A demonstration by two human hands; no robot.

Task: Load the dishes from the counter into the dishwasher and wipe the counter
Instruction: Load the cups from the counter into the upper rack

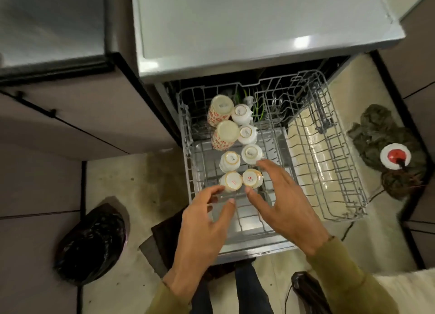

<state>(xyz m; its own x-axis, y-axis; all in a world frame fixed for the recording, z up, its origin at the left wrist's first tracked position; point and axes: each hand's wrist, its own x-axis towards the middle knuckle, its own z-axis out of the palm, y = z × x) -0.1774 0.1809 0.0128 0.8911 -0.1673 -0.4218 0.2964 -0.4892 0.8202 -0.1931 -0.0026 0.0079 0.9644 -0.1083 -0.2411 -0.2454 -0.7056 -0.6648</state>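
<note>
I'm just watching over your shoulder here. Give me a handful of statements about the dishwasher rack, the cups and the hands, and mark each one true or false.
1. The cups in the rack stand upside down. True.
2. The rack's right half is packed with plates. False: it holds nothing.
3. Two cups have a red flower pattern. True.
4. The right hand grips a plate. False: its fingers are spread, holding nothing.
5. The left hand reaches toward the nearest cup. True.
</note>
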